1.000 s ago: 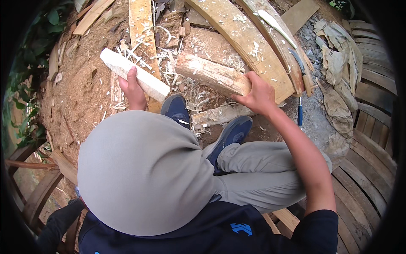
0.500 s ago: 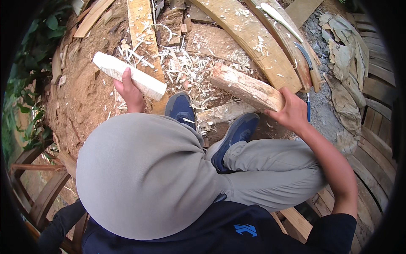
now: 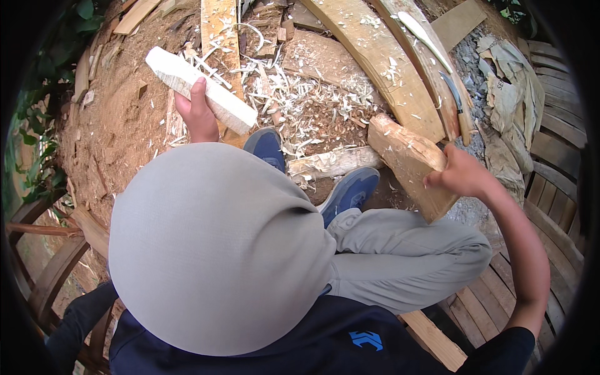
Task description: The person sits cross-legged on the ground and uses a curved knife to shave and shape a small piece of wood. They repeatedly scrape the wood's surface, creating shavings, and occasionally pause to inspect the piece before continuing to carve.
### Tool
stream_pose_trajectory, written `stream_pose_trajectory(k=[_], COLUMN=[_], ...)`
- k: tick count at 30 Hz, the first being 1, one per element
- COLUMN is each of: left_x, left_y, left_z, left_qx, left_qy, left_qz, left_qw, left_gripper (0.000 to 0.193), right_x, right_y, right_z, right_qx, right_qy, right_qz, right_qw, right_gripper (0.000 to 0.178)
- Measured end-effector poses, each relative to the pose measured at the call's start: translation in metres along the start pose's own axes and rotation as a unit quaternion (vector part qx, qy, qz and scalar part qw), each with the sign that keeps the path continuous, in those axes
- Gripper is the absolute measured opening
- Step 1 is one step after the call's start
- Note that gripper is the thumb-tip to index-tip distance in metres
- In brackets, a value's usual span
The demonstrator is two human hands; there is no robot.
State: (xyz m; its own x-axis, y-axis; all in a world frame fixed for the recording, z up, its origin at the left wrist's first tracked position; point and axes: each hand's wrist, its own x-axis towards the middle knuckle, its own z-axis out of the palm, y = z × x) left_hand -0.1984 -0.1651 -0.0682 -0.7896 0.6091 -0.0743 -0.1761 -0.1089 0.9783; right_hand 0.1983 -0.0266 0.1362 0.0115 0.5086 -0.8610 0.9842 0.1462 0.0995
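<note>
In my left hand [image 3: 199, 115] is a pale, freshly cut wood block [image 3: 200, 87], its far end tapered and its near end square. The thumb lies over its top; the other fingers are hidden beneath. My right hand [image 3: 464, 174] grips a rougher, browner wood block [image 3: 409, 165] by its near right part. That block is tilted, showing a broad flat side, and hangs right of my blue shoe [image 3: 353, 192]. A curved blade with a wooden handle [image 3: 457, 103] rests on the planks beyond my right hand. A carved pale wooden piece [image 3: 425, 39] lies farther off.
Pale shavings [image 3: 300, 103] cover the ground ahead of my feet. A short log [image 3: 334, 164] lies between the shoes. Long curved planks [image 3: 375, 62] stretch away at the far right. Crumpled brown sheeting [image 3: 509, 94] and slatted boards [image 3: 556, 131] line the right side; green leaves [image 3: 37, 112] border the left.
The right hand has moved right and slightly nearer, turning the brown block so its broad side shows. The left hand's pale block has shifted slightly and points more steeply away. The view has tilted a little.
</note>
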Motion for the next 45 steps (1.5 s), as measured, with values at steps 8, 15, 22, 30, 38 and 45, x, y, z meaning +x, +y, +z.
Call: stream_pose_trajectory(k=[8,15,22,30,38,45], left_x=[0.0,0.002,0.006,0.01,0.014,0.013], left_y=[0.005,0.002,-0.008,0.004,0.003,0.005], left_z=[-0.007,-0.008,-0.021,-0.028,-0.042,-0.03], left_qx=[-0.005,-0.009,-0.038,-0.023,-0.035,-0.044], left_qy=[0.015,0.027,0.026,0.06,0.081,0.06], left_qz=[-0.007,-0.011,-0.024,0.007,0.012,0.03], left_qw=[1.0,1.0,0.999,0.998,0.996,0.997], left_gripper=[0.032,0.035,0.042,0.037,0.038,0.032], right_x=[0.036,0.037,0.028,0.032,0.029,0.015], right_y=[-0.061,-0.101,-0.131,-0.169,-0.124,-0.069], right_z=[-0.016,-0.009,-0.026,-0.066,-0.089,-0.068], right_qx=[0.321,0.306,0.296,0.269,0.221,0.16], right_qy=[-0.18,-0.218,-0.244,-0.145,-0.04,-0.175], right_qz=[0.075,0.075,0.053,-0.169,-0.161,0.036], right_qw=[0.927,0.924,0.922,0.937,0.961,0.971], right_gripper=[0.056,0.046,0.052,0.068,0.061,0.062])
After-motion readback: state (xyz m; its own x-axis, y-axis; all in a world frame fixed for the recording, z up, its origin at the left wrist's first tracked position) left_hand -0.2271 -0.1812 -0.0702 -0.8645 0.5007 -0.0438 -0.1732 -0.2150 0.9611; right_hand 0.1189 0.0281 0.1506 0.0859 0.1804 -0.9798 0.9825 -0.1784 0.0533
